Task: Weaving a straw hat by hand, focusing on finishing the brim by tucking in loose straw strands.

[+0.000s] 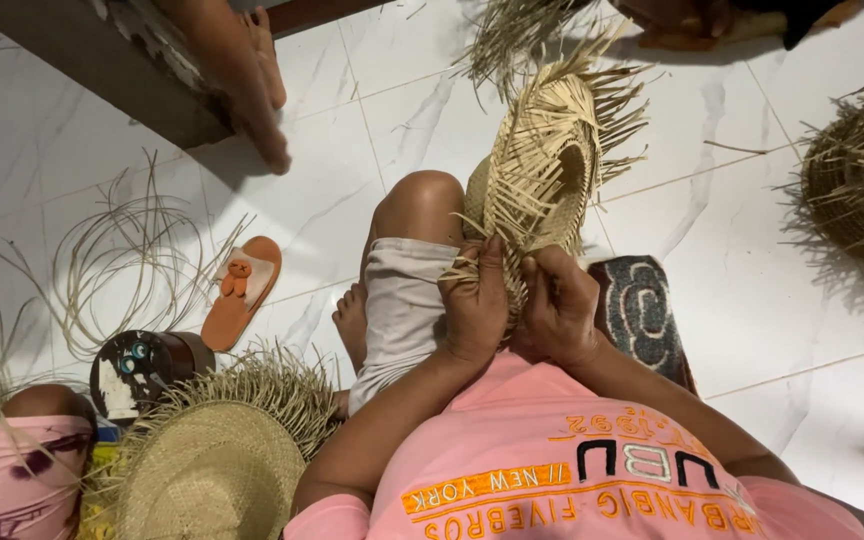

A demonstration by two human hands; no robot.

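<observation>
Fingers of left hand [477, 305] and right hand [557, 310] closed on loose strands of unfinished straw hat [542, 165], resting against raised knee [422, 200] above white tiled floor [752, 300]

A glossy white marble-look tiled floor [372, 170] (thin grey grout lines) meets dark wooden furniture [82, 70].

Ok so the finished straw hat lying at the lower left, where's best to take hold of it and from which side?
Judging by its pose, grip the straw hat at the woven brim just inside the loose fringe, coming from its right side, nearest the left hand. It lies crown up, so the brim edge is exposed all round; the fringe ends look too flimsy. Both hands are busy: the right hand also grips the half-woven hat.
</observation>
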